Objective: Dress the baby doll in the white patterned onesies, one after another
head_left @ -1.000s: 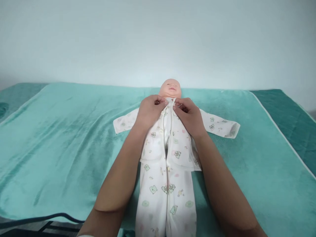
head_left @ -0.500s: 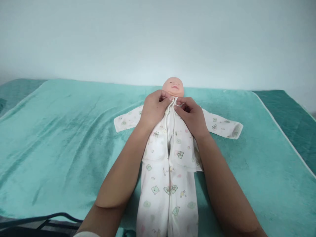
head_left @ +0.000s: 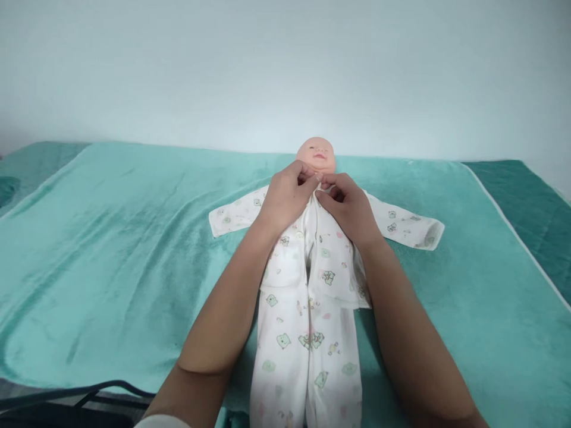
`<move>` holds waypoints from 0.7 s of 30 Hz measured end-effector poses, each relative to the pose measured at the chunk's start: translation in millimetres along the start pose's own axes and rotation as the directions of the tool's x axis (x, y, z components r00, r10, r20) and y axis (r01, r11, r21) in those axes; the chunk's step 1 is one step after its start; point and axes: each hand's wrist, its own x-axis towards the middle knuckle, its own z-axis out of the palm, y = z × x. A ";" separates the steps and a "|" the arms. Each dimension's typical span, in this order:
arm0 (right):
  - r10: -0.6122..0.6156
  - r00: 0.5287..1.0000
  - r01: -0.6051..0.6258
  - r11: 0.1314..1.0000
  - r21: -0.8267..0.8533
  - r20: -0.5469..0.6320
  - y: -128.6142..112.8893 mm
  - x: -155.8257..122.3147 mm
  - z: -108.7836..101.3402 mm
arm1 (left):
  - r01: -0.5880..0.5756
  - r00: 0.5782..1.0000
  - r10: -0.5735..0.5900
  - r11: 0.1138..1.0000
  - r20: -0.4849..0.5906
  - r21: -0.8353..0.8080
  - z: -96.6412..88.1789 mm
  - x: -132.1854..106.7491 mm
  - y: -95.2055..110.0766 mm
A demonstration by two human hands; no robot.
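A baby doll [head_left: 317, 153] lies on its back, dressed in a white printed shirt [head_left: 332, 252] and matching trousers [head_left: 289, 356]. Just under the doll's chin, my left hand [head_left: 288, 193] pinches the shirt's collar on its left-hand front edge. My right hand [head_left: 345, 202] is closed on the other front edge of the collar, its fingertips meeting those of the left. The two front panels come together at the neck and part lower down the chest. Both sleeves stretch out sideways. My fingers hide whatever fastening sits at the collar.
A turquoise plush blanket [head_left: 134, 249] lies under the doll, with folds on the left. Darker green cloth [head_left: 526, 208] shows beyond its right edge. A pale wall [head_left: 285, 71] stands behind. Something black with a curved bar [head_left: 102, 385] is at the lower left.
My left hand has shifted slightly right, bringing its fingertips against those of my right hand at the collar. The whole view has moved a little.
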 end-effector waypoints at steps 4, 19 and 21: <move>-0.069 0.998 0.068 0.997 -0.037 -0.005 0.8 -1.8 0.5 | 0.019 1.000 -0.018 0.999 0.016 -0.034 -0.1 -0.7 -1.1; 0.135 0.990 -0.131 0.989 0.074 -0.049 -1.7 -2.1 0.1 | 0.038 0.999 -0.037 0.998 0.021 -0.043 -1.2 0.8 -6.4; 0.138 0.989 -0.133 0.988 0.079 -0.049 -0.9 -2.1 -0.2 | 0.022 0.999 -0.021 0.999 0.025 -0.038 -1.1 0.6 -6.0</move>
